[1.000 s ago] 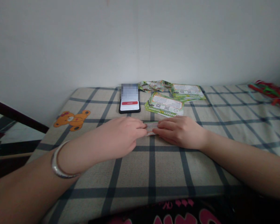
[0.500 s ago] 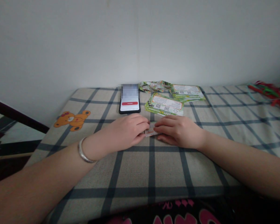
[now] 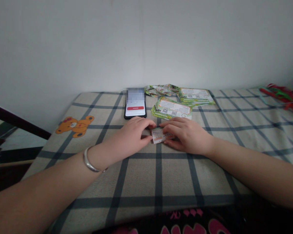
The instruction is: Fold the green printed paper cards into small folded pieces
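A small folded paper card (image 3: 159,135) lies on the checked cloth between my two hands. My left hand (image 3: 130,138), with a silver bangle on the wrist, pinches the card's left edge with thumb and fingers. My right hand (image 3: 185,135) presses its fingers on the card's right part. Just beyond my hands lie a black phone (image 3: 135,104) with a lit screen and a pile of green and white flyers (image 3: 174,109).
The checked cloth (image 3: 158,175) has a bear print (image 3: 74,125) at the left and ends against a white wall. More flyers (image 3: 196,95) and crumpled paper (image 3: 161,90) lie at the back. Red and green strips (image 3: 284,96) lie at the far right.
My left forearm has turned and drawn back a little, its fingers moving to the card's left edge. More of the card now shows between my hands, tilted slightly.
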A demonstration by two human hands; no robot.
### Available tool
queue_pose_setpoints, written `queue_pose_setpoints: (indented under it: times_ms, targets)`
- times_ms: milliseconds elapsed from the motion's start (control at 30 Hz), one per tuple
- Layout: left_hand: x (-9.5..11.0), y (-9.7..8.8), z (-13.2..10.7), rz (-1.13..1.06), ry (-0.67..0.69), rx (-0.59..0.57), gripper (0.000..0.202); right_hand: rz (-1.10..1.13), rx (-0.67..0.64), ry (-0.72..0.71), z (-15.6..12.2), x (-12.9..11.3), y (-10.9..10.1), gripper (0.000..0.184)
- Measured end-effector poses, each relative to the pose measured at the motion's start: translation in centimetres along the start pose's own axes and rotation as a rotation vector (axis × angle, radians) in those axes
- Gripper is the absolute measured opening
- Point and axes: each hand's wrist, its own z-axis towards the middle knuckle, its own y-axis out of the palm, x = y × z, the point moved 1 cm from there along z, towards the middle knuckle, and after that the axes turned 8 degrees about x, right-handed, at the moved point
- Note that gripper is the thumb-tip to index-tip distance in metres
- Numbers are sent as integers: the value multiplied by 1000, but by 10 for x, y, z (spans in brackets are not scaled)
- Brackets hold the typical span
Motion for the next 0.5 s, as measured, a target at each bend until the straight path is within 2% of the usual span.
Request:
queue_pose_setpoints:
  times_ms: [100, 300, 500]
  targets:
    - [1, 0, 1, -44, -71, 16, 20, 14, -5, 12, 1, -1, 0, 18]
    - [3, 1, -5, 120, 41, 84, 19, 59, -16, 43, 3, 0, -2, 22]
    - [5, 0, -6, 151, 26, 59, 20, 59, -6, 75, 2, 2, -2, 25]
